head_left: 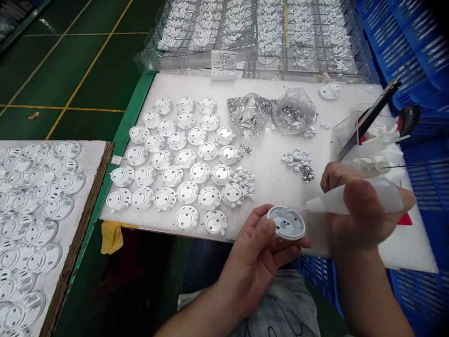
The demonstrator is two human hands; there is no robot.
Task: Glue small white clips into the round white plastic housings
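Note:
Near the table's front edge, my left hand is closed round a round white plastic part, its hollow inner side facing up. My right hand grips a translucent white squeeze bottle on its side, the thin nozzle pointing left at the part's rim. Whether the tip touches the part cannot be told. Left of my hands, rows of similar white round parts lie on the white foam board. Small white pieces and small metal pieces form piles beyond my hands.
Clear plastic trays of small white pieces stand at the back behind a paper label. Two plastic bags hold metal bits. A clear box with tools stands right, beside blue crates. Another board bears more parts at left.

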